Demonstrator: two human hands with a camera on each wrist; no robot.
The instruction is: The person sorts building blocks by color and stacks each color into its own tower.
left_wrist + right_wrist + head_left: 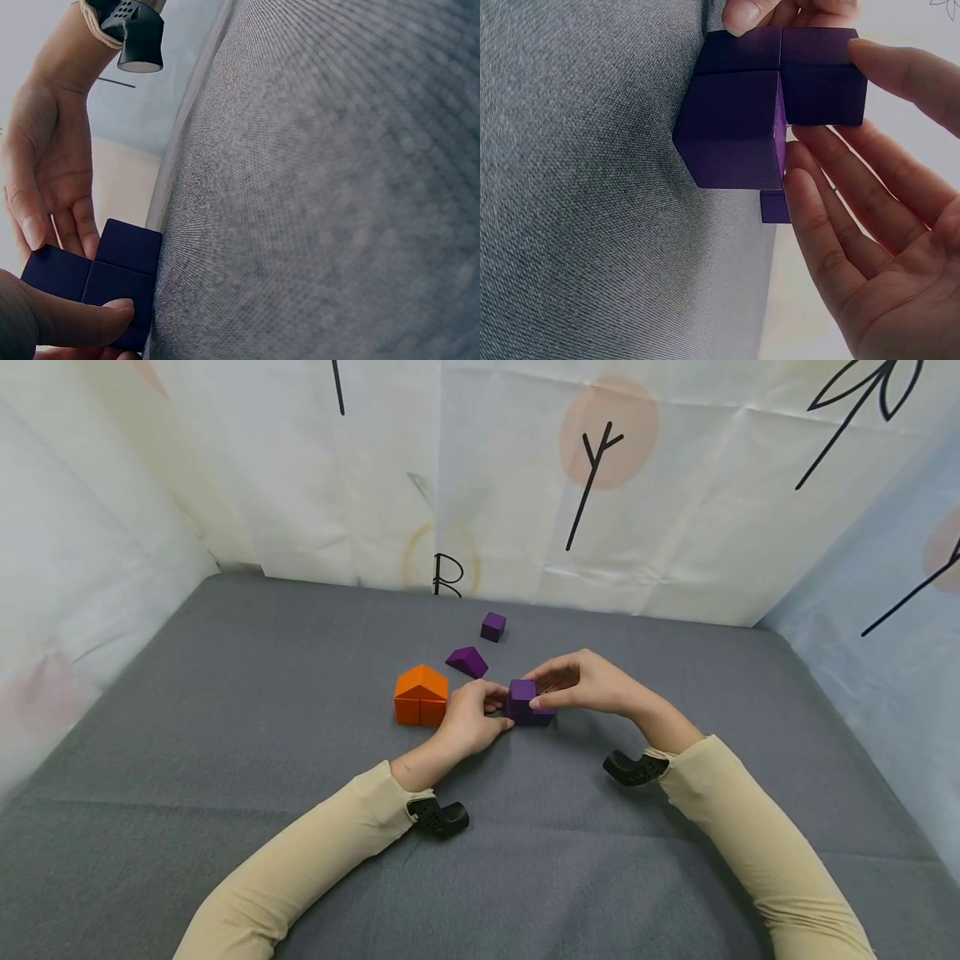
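Observation:
Two purple cubes stand side by side on the grey cloth, and an upper purple cube (522, 695) sits over the left one. My left hand (471, 720) pinches the lower left purple cube (120, 289), thumb on its front face and fingers behind. My right hand (596, 685) holds the upper cube (825, 94) between thumb and fingers. Beside it, the lower right purple cube (731, 127) is untouched by the right thumb. The fingertips behind the cubes are partly hidden in the head view.
Left of my left hand stands an orange stack (421, 697), a triangular block on two cubes. Farther back lie a purple triangular block (468, 662) and another purple cube (492, 627). Printed cloth (495, 477) walls the table's back and sides.

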